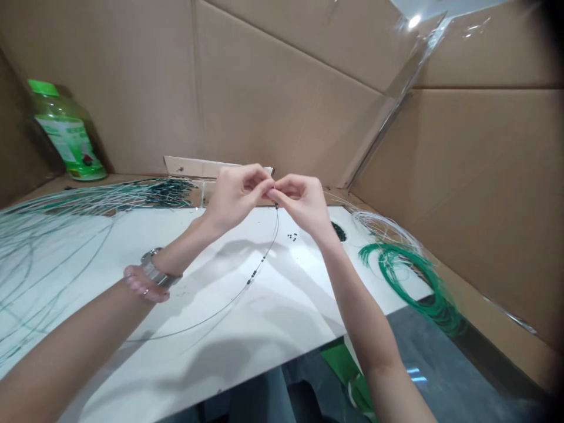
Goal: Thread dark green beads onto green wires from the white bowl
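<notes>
My left hand (238, 194) and my right hand (302, 200) meet at the fingertips above the white board (220, 258). Both are closed in a pinch on the end of a thin cord (274, 238). From the fingertips the cord hangs down and curves left over the board. Small black beads (251, 277) sit along it, and another dark bead is just under my fingers. Exactly how the fingertips grip the cord is too small to tell. Several loose black beads (292, 237) lie on the board below my right hand.
Many green and white strands (88, 200) spread across the left side. A green bottle (68, 141) stands at the back left. Dark beads fill a round spot (339, 231) beyond my right wrist. Coiled green cord (409, 276) lies at the right, near cardboard walls (286, 88).
</notes>
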Tool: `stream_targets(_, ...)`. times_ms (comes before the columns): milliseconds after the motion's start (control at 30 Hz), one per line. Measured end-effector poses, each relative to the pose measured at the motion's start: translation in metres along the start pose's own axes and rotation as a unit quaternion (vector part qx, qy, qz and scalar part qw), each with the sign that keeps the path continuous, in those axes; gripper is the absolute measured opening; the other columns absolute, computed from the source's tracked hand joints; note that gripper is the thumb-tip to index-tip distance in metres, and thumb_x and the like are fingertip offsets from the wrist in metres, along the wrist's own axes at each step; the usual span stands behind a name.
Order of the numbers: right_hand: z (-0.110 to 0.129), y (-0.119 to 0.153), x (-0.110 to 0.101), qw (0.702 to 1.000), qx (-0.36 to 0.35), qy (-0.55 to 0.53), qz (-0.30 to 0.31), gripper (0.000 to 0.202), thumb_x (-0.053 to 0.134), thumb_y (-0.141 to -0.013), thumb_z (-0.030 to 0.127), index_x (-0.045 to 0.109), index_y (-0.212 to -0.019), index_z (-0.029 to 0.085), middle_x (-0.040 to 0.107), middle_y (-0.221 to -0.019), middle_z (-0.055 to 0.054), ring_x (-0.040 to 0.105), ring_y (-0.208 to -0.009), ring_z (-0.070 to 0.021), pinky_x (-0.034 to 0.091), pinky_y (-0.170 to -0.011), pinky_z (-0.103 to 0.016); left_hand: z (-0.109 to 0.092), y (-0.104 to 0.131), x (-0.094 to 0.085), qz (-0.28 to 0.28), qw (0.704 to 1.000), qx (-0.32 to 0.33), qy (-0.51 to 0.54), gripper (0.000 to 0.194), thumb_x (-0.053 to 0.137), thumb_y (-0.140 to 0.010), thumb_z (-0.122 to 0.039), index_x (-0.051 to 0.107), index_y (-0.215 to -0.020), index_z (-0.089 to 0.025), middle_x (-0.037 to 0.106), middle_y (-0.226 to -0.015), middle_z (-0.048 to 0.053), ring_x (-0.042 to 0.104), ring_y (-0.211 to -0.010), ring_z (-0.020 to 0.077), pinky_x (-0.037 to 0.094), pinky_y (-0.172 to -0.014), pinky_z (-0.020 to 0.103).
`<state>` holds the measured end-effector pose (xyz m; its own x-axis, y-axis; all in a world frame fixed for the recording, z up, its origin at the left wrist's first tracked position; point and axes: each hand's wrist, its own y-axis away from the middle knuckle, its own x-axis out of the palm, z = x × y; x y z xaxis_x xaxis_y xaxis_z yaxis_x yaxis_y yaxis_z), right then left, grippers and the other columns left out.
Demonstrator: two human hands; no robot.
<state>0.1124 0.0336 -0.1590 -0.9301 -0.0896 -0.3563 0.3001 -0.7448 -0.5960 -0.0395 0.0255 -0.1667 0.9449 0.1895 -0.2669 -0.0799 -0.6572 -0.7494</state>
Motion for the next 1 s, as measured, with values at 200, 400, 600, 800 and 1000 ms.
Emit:
stream_targets(200, -0.039, 0.033, -0.009, 0.993, 0.062, -0.075, -0.068, 0.015, 0.065, -0.075, 0.029, 0.065, -0.069, 0.015, 0.067, -0.065, -0.002, 0.059, -0.056, -0.0095, 0.05, -0.057, -0.022, 0.016, 0.016, 0.038, 0.055, 0.986, -0.102, 0.122, 0.019, 0.06, -0.08, -0.029, 0.062, -0.072, -0.012, 0.065, -0.067, 0.003, 0.063, -0.062, 0.0121, 0.053, -0.063, 0.022)
stream_targets(400, -0.058, 0.058, -0.03, 0.978, 0.112, -0.13, -0.121, 0.019, 0.07, -0.071, 0.034, 0.065, -0.069, 0.016, 0.067, -0.063, -0.002, 0.062, -0.056, -0.0119, 0.052, -0.058, -0.024, 0.043, 0.022, 0.069, 0.163, 0.977, -0.13, 0.036, 0.033, 0.047, -0.086, -0.041, 0.063, -0.087, -0.012, 0.068, -0.081, 0.008, 0.064, -0.074, 0.0154, 0.052, -0.07, 0.026)
stream_targets(600, -0.067, 0.078, -0.049, 0.966, 0.148, -0.143, -0.158, 0.02, 0.074, -0.067, 0.033, 0.065, -0.07, 0.016, 0.067, -0.06, -0.002, 0.063, -0.055, -0.0127, 0.053, -0.058, -0.024, 0.097, 0.036, 0.099, 0.288, 0.942, -0.114, -0.131, 0.022, 0.056, -0.076, -0.035, 0.068, -0.077, -0.016, 0.067, -0.083, 0.008, 0.06, -0.077, 0.0209, 0.046, -0.072, 0.03)
stream_targets(800, -0.073, 0.089, -0.057, 0.963, 0.162, -0.147, -0.159, 0.022, 0.072, -0.069, 0.036, 0.066, -0.069, 0.015, 0.066, -0.058, -0.002, 0.063, -0.054, -0.0131, 0.054, -0.056, -0.025, 0.101, 0.036, 0.117, 0.314, 0.921, -0.112, -0.202, 0.023, 0.049, -0.081, -0.032, 0.068, -0.08, -0.019, 0.066, -0.091, 0.007, 0.06, -0.082, 0.0217, 0.044, -0.073, 0.03)
stream_targets(1000, -0.074, 0.088, -0.055, 0.961, 0.175, -0.149, -0.151, 0.024, 0.072, -0.07, 0.037, 0.064, -0.069, 0.015, 0.065, -0.058, -0.003, 0.062, -0.054, -0.0138, 0.053, -0.054, -0.025, 0.1, 0.04, 0.124, 0.293, 0.93, -0.129, -0.179, 0.023, 0.045, -0.081, -0.025, 0.066, -0.074, -0.018, 0.067, -0.088, 0.007, 0.06, -0.077, 0.0199, 0.044, -0.074, 0.029)
